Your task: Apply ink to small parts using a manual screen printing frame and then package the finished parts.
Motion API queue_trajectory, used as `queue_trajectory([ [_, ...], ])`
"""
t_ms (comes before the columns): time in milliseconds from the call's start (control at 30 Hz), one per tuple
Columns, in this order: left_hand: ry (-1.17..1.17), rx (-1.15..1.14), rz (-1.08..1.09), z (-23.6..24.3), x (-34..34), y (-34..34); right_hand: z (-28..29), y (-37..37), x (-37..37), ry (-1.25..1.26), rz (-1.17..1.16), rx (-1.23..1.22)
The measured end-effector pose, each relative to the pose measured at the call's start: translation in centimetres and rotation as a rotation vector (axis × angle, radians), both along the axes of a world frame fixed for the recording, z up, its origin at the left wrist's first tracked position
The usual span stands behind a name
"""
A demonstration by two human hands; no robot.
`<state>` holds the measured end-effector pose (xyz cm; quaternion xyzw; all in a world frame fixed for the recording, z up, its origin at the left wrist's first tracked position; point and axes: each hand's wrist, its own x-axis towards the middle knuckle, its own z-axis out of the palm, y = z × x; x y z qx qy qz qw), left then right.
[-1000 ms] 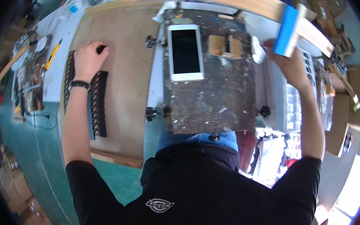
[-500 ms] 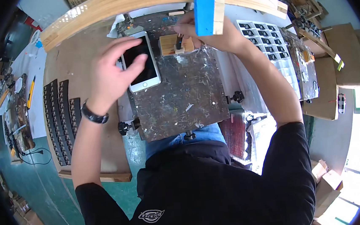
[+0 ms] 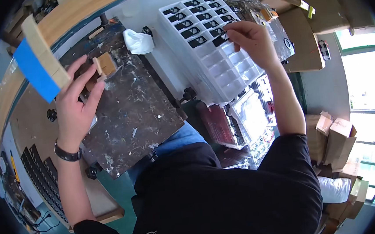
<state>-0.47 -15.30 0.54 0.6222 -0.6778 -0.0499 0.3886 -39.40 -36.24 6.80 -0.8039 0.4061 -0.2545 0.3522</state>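
Note:
Over at the white compartment tray (image 3: 228,76), my right hand (image 3: 252,41) has thumb and fingers pinched at the end of a small flat black piece (image 3: 220,40). That piece lies at a compartment beside several similar black pieces (image 3: 191,32). My left hand (image 3: 75,104) is spread over the dark workboard (image 3: 129,108), thumb and fingertips apart. Those fingertips are close to a small wooden block (image 3: 107,65) with a pale upright strip (image 3: 99,67); whether they touch it is unclear. A white-edged phone (image 3: 93,121) is mostly hidden behind that hand.
A wooden beam (image 3: 86,10) with a blue-taped block (image 3: 36,69) crosses the upper left. White crumpled tissue (image 3: 139,41) lies between board and tray. Black clamp knobs (image 3: 189,94) stick out from the board. Dark strips (image 3: 43,181) lie at lower left; cardboard boxes (image 3: 336,136) stand right.
The view has turned right. My right hand has moved from the wooden block to the tray, with a black piece at its fingers. My left hand has shifted from the phone to the wooden block.

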Motion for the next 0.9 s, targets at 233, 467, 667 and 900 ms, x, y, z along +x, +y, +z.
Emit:
queue_trajectory([
  [233,-0.151,0.017,0.032,1.1,-1.2,3.3,-2.0,0.2,0.0,0.229,0.067,-0.212],
  [467,-0.057,0.012,0.191,1.1,2.8,10.1,-3.6,-7.1,-5.2,0.304,-0.133,-0.629],
  [667,0.066,-0.055,0.427,2.1,6.3,13.2,-4.8,-9.1,-7.2,0.351,-0.141,-0.633],
  [900,0.577,-0.282,0.373,2.5,11.0,13.2,-1.2,-7.0,-3.4,0.294,-0.217,-0.548],
])
